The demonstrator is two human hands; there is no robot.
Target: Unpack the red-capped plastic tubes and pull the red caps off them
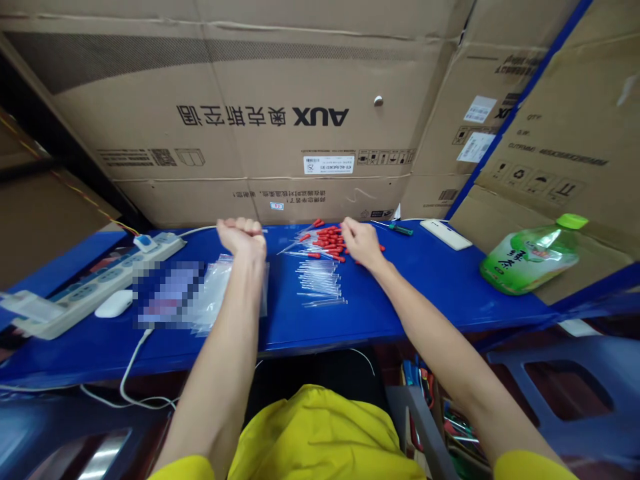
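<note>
My left hand (243, 235) is closed in a fist above the back of the blue table, and the end of a thin clear tube pokes out to its right. Beside the heap of red rubber bulbs (327, 240), my right hand (361, 243) has its fingers curled together; what they hold, if anything, is hidden. Some bulbs appear fitted on clear tubes. A row of loose thin clear tubes (320, 280) lies in front of the heap. Under my left forearm are clear plastic bags (215, 293), partly covered by the arm.
A power strip (100, 283) with plugs and a white mouse-shaped object (114, 304) are at left. Behind my right hand lies a green-handled screwdriver (397, 228). Farther right are a white phone-like slab (446, 234) and a green drink bottle (533, 257). Cardboard (260, 147) walls the back.
</note>
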